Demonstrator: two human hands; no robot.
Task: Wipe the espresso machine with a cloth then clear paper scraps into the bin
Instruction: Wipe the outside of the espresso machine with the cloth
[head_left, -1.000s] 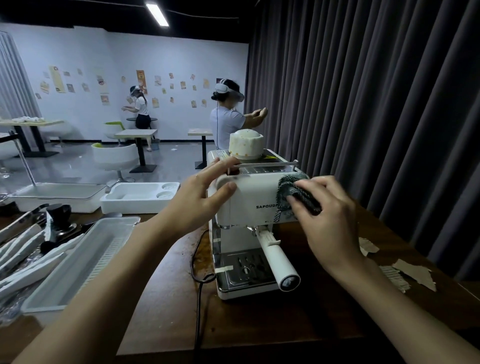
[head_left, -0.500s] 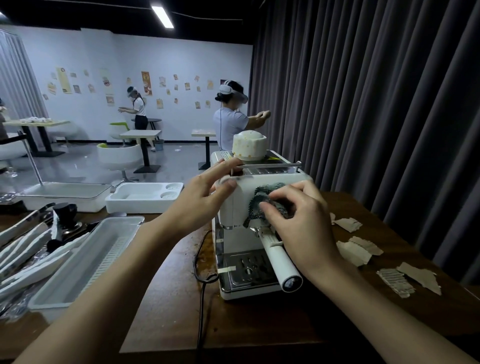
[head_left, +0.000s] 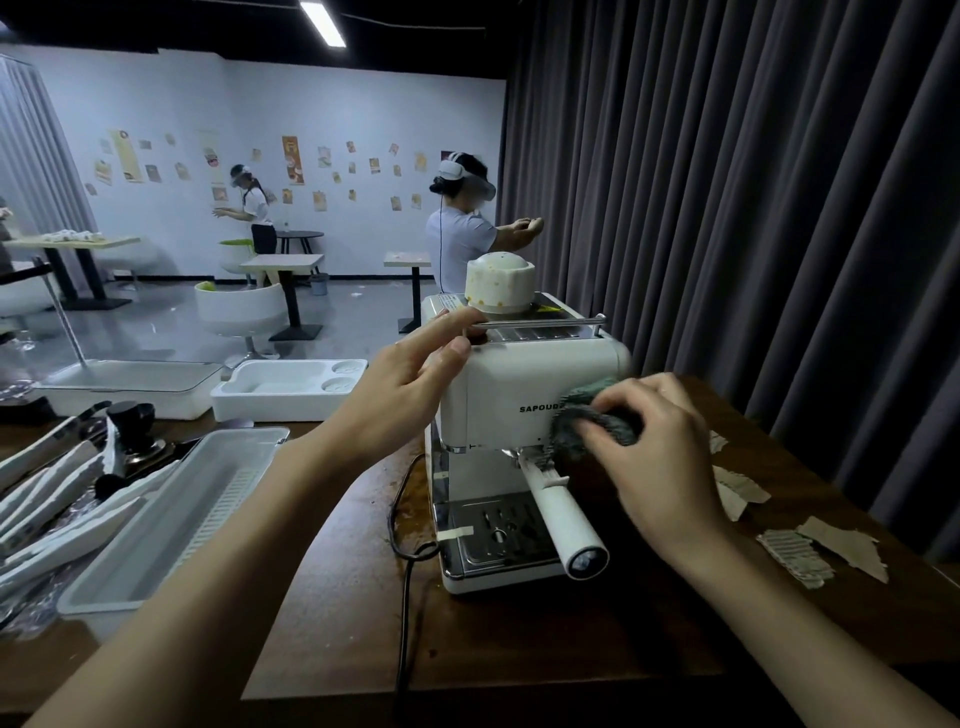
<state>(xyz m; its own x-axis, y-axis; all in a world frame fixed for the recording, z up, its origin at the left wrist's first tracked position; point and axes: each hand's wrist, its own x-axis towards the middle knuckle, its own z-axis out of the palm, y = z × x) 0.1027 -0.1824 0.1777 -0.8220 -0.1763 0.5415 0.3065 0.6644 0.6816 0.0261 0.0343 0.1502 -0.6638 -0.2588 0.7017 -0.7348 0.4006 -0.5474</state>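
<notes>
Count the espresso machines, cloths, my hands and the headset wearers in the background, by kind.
Espresso machine: 1
Cloth: 1
Hands: 2, left hand and right hand
Headset wearers: 2
Total: 6

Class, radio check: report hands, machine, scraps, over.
Left hand braces top corner of espresso machine. Right hand grips cloth against its front. Paper scraps on table, uncleared. Handle juts below cloth.

**Colours in front of you**

Your espresso machine (head_left: 519, 379) is creamy white with black lettering and a silvery drip tray (head_left: 498, 525). Your cloth (head_left: 597, 421) is grey-green. The paper scraps (head_left: 841, 545) are tan, one ribbed in stripes. The tabletop (head_left: 337, 623) is dark brown, and the curtain (head_left: 727, 208) is dark grey.
</notes>
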